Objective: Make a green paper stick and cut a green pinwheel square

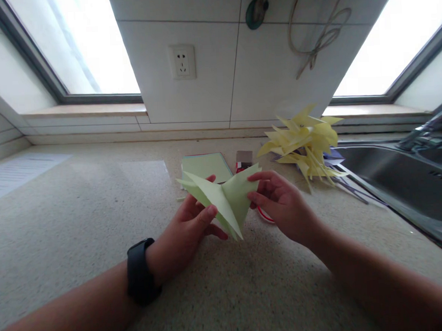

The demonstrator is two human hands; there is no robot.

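A pale green folded paper piece (226, 197) with pointed flaps is held above the speckled countertop (80, 225), in the middle of the view. My left hand (189, 230), a black watch on its wrist, pinches the paper's left side between thumb and fingers. My right hand (281, 202) grips the paper's right flap with its fingertips. Behind the paper lies a flat stack of green sheets (205, 166).
A pile of yellow folded paper pieces (304, 142) lies at the back right, next to a steel sink (401, 182) with a tap. A small dark box (244, 159) and a red ring sit behind my hands. A wall socket (182, 62) and two windows are beyond.
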